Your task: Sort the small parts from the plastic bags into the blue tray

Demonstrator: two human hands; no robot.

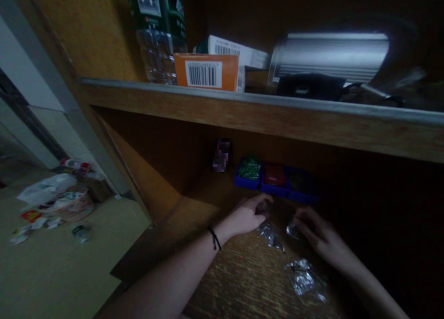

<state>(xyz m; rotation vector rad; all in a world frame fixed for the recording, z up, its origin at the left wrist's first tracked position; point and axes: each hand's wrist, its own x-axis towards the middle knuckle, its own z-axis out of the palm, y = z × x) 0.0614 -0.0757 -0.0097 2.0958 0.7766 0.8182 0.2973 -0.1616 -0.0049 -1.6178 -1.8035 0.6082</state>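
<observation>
My left hand (pixel 247 215), with a black cord on its wrist, is closed around a small dark bundle (pixel 264 207) whose kind I cannot make out. My right hand (pixel 317 231) pinches a small clear plastic bag (pixel 292 229) just above the wooden shelf. Between and below the hands lies another clear bag (pixel 268 234) with thin dark pieces by it. Nearer to me rests a shiny clear bag (pixel 302 276) holding long thin pieces. Behind the hands stand joined blue bins (pixel 248 184), one with a green packet (pixel 249 167), one with a red packet (pixel 274 174).
Overhead, the upper shelf edge (pixel 243 101) crosses the view. On it are a plastic bottle (pixel 159 46), an orange box (pixel 208 71) and a silver cylindrical device (pixel 333 55). A waste basket (pixel 74 207) and litter sit on the floor at left.
</observation>
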